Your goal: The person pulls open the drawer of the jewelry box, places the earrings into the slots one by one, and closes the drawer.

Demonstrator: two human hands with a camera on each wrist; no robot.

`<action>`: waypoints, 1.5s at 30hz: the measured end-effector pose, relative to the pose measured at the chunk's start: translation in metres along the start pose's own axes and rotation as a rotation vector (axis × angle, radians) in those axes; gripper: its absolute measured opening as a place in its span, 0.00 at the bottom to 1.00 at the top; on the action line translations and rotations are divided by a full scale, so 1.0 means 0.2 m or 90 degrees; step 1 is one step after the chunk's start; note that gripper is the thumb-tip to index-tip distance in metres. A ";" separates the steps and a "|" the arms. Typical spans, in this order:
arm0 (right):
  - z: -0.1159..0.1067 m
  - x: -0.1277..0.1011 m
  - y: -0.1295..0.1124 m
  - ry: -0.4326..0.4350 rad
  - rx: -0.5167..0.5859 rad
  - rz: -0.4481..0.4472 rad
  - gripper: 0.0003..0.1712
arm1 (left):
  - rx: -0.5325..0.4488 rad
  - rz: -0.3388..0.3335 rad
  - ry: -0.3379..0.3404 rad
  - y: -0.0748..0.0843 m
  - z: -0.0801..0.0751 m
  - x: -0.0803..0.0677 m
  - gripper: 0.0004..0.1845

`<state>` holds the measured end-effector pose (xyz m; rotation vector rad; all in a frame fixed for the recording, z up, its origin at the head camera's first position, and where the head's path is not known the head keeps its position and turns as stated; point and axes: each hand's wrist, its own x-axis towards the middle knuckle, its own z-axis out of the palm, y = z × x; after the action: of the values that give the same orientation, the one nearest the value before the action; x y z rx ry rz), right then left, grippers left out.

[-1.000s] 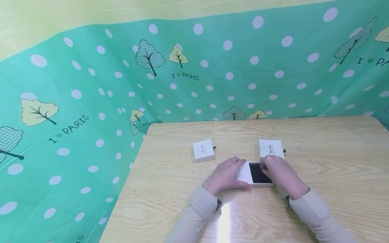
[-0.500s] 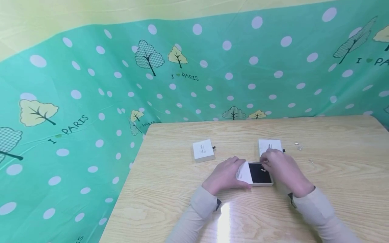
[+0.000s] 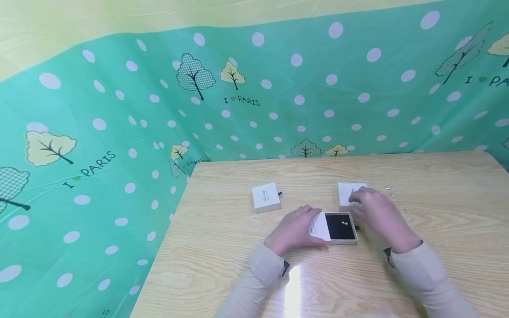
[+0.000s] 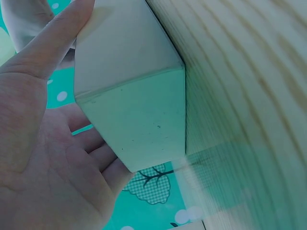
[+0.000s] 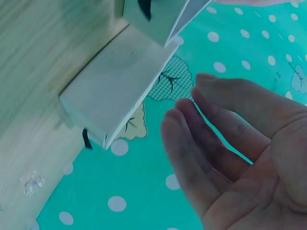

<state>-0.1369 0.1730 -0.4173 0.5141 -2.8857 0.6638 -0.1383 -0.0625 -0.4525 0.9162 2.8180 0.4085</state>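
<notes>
A small white drawer box [image 3: 319, 227] lies on the wooden table [image 3: 437, 185] with its black-lined drawer [image 3: 338, 229] slid out to the right. A tiny shiny piece [image 3: 344, 223] lies in the drawer. My left hand [image 3: 295, 229] grips the box's white sleeve [image 4: 129, 96], thumb [image 4: 53, 43] on one side and fingers on the other. My right hand [image 3: 374, 213] hovers just behind the drawer, over a second white box [image 3: 347, 191]. Its fingers [image 5: 216, 143] are relaxed and hold nothing. That box [image 5: 115, 91] has a black pull tab [image 5: 86, 139].
A third white box [image 3: 265, 197] sits to the back left of my left hand. Small shiny bits [image 3: 391, 192] lie on the table right of the second box, seen also as shiny bits [image 5: 33, 183] in the right wrist view. A green dotted cloth [image 3: 119, 132] hangs behind and left.
My right hand has lifted off the open drawer and drawn back to the right, over the second box. A small shiny piece now shows in the drawer. The left hand has stayed put.
</notes>
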 end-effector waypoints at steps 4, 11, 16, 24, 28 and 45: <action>-0.02 0.00 0.03 0.007 0.013 0.010 0.10 | -0.008 -0.007 -0.006 0.00 0.01 0.00 0.51; -0.05 0.01 0.11 0.019 0.011 0.028 0.13 | -0.004 -0.012 -0.008 0.00 0.02 -0.01 0.51; -0.07 0.01 0.16 0.031 0.017 0.040 0.13 | -0.001 -0.010 -0.010 0.01 0.02 0.00 0.51; -0.09 0.02 0.23 0.015 0.013 0.063 0.15 | 0.003 -0.010 -0.008 0.01 0.02 0.00 0.51; -0.10 0.03 0.26 -0.004 0.021 0.078 0.16 | 0.006 -0.007 -0.005 0.01 0.01 0.00 0.51; -0.07 0.07 0.46 -0.060 0.005 0.129 0.20 | -0.013 -0.006 0.000 0.01 -0.01 -0.01 0.50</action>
<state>-0.1827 0.2528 -0.4391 0.2625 -3.0537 0.6960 -0.1371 -0.0625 -0.4505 0.8989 2.8119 0.4359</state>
